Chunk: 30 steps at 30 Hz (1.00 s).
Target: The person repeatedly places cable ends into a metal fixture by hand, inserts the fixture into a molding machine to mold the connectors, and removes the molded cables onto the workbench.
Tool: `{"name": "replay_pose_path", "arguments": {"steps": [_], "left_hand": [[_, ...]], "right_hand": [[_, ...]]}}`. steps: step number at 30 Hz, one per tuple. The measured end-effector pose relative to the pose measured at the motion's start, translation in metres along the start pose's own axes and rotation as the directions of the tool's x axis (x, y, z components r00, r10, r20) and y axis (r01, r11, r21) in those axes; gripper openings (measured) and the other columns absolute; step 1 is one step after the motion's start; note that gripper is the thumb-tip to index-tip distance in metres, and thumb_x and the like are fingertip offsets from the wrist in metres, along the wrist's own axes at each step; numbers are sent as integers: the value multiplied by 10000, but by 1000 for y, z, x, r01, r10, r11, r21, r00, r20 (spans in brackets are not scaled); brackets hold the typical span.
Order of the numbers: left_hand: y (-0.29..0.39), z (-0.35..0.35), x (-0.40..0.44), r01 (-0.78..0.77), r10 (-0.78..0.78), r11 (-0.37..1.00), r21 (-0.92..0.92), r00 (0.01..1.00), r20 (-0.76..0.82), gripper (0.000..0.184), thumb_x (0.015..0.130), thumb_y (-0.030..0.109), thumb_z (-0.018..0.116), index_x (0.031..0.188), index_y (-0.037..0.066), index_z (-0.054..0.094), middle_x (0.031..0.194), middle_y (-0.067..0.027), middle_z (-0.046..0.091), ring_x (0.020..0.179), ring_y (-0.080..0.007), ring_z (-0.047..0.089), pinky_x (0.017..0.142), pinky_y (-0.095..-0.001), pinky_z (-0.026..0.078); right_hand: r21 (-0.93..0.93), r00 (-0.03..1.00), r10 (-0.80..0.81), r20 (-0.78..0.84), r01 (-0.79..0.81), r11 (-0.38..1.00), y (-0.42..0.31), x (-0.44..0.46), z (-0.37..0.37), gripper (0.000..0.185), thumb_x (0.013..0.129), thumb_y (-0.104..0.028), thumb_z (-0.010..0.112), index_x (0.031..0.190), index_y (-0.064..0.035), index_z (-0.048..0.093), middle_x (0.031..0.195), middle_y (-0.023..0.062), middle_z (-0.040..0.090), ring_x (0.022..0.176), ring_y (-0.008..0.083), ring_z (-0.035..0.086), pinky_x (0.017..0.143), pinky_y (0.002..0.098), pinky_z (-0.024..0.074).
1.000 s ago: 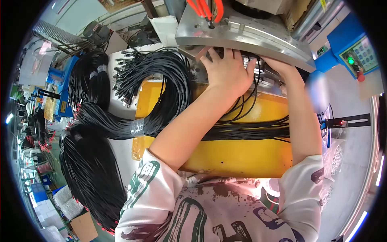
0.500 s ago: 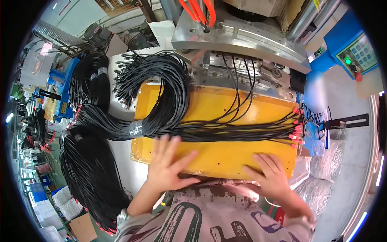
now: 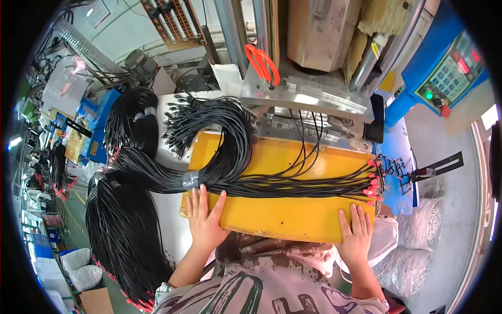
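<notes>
My left hand (image 3: 205, 219) lies with spread fingers on the front left of the yellow board (image 3: 261, 214), its fingertips just below the taped bundle of black cables (image 3: 230, 152). Flat on the board's front right corner rests my right hand (image 3: 356, 233), fingers apart. Neither hand holds anything. The cables run rightward across the board and end in red tips (image 3: 372, 192) at its right edge. A few single cables (image 3: 303, 141) rise from the bundle into the metal mould (image 3: 324, 125) under the press plate (image 3: 314, 99).
More black cable bundles (image 3: 125, 230) hang at the left, and another (image 3: 137, 123) lies behind them. A blue control panel (image 3: 444, 78) with a green light stands at the upper right. Clear plastic bags (image 3: 413, 269) sit at the lower right. Orange tubing (image 3: 262, 64) hangs above the press plate.
Both hands have come back from the mould to the board's front edge and now rest there. The view has shifted, showing more of the press above.
</notes>
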State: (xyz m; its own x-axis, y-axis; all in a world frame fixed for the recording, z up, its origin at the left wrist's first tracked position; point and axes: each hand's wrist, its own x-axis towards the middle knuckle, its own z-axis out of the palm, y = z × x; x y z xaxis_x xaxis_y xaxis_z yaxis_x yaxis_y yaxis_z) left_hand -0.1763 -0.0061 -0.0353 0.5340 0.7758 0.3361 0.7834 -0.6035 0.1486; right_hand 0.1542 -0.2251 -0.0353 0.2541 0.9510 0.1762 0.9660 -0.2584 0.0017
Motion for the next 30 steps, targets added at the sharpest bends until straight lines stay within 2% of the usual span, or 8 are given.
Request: {"name": "replay_pose_path", "arguments": {"steps": [14, 16, 18, 20, 21, 23, 26, 30], "left_hand": [[25, -9, -3, 33, -31, 998, -50, 998, 49, 795, 690, 338, 865, 1422, 203, 586, 1624, -273, 228, 1456, -519, 290, 1170, -632, 259], [50, -24, 18, -204, 308, 915, -347, 910, 277, 769, 763, 346, 824, 1461, 193, 538, 1644, -252, 179, 1475, -515, 246, 1193, -596, 261], [91, -24, 48, -359, 543, 724, -590, 823, 167, 729, 841, 325, 763, 1483, 120, 487, 1592, -267, 307, 1447, -485, 332, 1183, -527, 320], [130, 14, 77, -410, 599, 526, -745, 801, -18, 554, 901, 244, 709, 1384, 25, 550, 1438, -249, 515, 1358, -414, 479, 1125, -481, 414], [150, 25, 95, -384, 596, 562, -733, 802, 37, 477, 911, 187, 661, 1333, -12, 563, 1346, -245, 573, 1266, -402, 546, 1064, -470, 457], [154, 28, 114, -357, 585, 602, -714, 806, 90, 404, 921, 129, 613, 1282, -48, 576, 1254, -240, 632, 1174, -390, 612, 1003, -460, 501], [125, 22, 118, -176, 397, 856, -486, 826, 399, 391, 850, 42, 571, 1228, -58, 582, 1157, -237, 662, 1044, -403, 653, 896, -471, 535], [48, 3, 127, -364, 466, 877, -314, 801, 374, 383, 817, 13, 582, 1195, -49, 590, 1076, -225, 682, 1011, -383, 669, 875, -467, 544]], "right_hand": [[41, 998, 42, -38, -41, 998, -12, 3, -9, 754, 689, -252, 817, 1398, -160, 576, 1495, 180, 475, 1401, 383, 426, 1170, 547, 291], [145, 999, 25, -27, -21, 989, -26, 9, -37, 659, 709, -237, 822, 1326, -126, 620, 1389, 177, 554, 1315, 374, 504, 1110, 514, 369], [192, 1000, 15, -22, -10, 981, -29, 19, -44, 612, 719, -230, 824, 1290, -108, 642, 1336, 175, 594, 1272, 369, 543, 1079, 497, 408], [501, 996, 33, 86, -72, 863, -28, 33, -27, 459, 749, -203, 815, 1170, -75, 685, 1141, 152, 652, 1076, 343, 624, 930, 448, 486], [633, 990, 26, 139, -109, 766, -29, 38, -21, 384, 764, -189, 811, 1110, -58, 707, 1044, 140, 680, 978, 330, 665, 855, 423, 525], [639, 996, 58, 63, -85, 765, -33, 39, -13, 325, 773, -176, 803, 1060, -52, 714, 968, 129, 671, 892, 318, 660, 790, 411, 524], [662, 989, 134, -65, -58, 748, -33, 41, -7, 210, 789, -149, 787, 960, -41, 729, 818, 105, 654, 719, 294, 651, 658, 386, 522], [679, 984, 144, -103, -36, 733, -36, 39, -11, 171, 811, -131, 771, 955, -45, 733, 805, 104, 649, 689, 288, 646, 644, 377, 519]]}}
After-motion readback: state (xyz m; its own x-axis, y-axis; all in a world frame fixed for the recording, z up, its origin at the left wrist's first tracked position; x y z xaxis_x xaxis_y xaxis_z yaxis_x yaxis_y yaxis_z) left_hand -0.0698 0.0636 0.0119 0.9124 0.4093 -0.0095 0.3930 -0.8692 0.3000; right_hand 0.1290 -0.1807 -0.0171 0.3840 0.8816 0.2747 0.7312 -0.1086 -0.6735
